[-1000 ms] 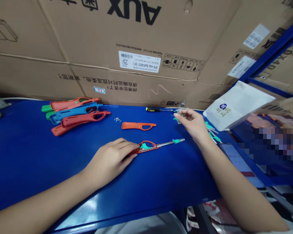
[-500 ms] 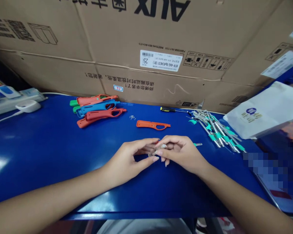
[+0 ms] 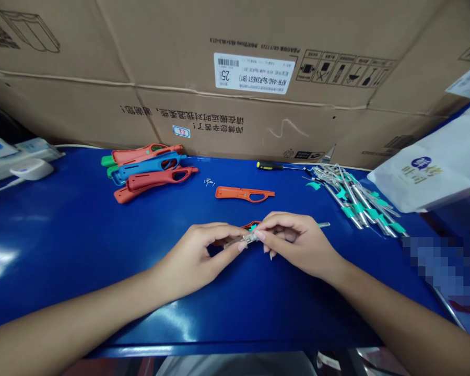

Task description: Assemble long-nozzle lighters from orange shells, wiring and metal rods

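Though partly covered, clear part point(image 3: 246, 239) between both hands point(image 3: 196, 257) point(image 3: 297, 245)

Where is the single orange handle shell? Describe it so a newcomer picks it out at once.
Start at the blue table before the cardboard boxes. Beyond the left hand and right hand, both pinching a metal part, lies the orange handle shell, flat and untouched. Unlike the stacked handles to its left, it lies alone.

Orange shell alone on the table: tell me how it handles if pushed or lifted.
The orange shell looks like thin moulded plastic, so probably stiff and light. It lies flat on the glossy table, so a push would likely slide it, not roll it.
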`<state>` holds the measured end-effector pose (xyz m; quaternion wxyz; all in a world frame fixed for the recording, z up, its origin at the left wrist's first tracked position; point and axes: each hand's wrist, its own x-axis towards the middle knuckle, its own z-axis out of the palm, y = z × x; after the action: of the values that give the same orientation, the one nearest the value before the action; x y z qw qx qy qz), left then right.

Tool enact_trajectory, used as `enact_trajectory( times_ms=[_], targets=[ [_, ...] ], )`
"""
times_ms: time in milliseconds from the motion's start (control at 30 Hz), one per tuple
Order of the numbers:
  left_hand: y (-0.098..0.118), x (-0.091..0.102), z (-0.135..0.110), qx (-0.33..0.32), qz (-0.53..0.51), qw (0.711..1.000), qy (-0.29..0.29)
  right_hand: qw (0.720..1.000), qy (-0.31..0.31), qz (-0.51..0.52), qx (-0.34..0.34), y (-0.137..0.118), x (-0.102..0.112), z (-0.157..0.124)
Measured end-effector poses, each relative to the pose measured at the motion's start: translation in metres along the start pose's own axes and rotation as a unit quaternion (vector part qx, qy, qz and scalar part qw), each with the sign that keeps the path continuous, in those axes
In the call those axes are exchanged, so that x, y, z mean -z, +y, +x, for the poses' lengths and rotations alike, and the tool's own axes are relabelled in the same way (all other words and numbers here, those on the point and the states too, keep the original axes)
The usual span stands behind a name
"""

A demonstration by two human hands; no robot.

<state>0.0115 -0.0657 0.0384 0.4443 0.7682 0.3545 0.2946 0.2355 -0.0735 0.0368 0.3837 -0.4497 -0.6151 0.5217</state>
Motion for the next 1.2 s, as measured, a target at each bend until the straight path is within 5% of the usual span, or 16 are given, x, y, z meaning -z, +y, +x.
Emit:
enact_trajectory(
  times_ms=[233,433,600,833,967,1067,1200],
  targets=[
    [-0.005,0.005,0.008,0.098,-0.122,0.987,0.029,0.988,0.061,-0.142,0.027,-0.001,0.013,0.005],
    [-0.010,0.010,0.012,0.152,-0.237,0.958,0.050,0.938,-0.026,-0.317,0.140,0.005,0.020,0.005],
    [-0.010,0.009,0.009,0.140,-0.221,0.965,0.027,0.909,-0.073,-0.381,0.152,0.011,0.015,0.002],
    [-0.008,0.010,0.010,0.130,-0.147,0.981,0.000,0.949,-0.054,-0.280,0.135,0.007,0.015,0.005],
    [-0.005,0.007,0.010,0.117,-0.093,0.989,-0.004,0.981,-0.009,-0.193,0.030,0.002,0.020,0.006],
    [-0.006,0.005,0.009,0.097,-0.078,0.992,-0.005,0.993,-0.028,-0.098,-0.057,0.001,0.024,0.005],
    [-0.010,0.004,0.006,0.085,-0.044,0.995,-0.012,0.993,-0.056,-0.053,-0.090,0.000,0.024,0.005]
  ],
)
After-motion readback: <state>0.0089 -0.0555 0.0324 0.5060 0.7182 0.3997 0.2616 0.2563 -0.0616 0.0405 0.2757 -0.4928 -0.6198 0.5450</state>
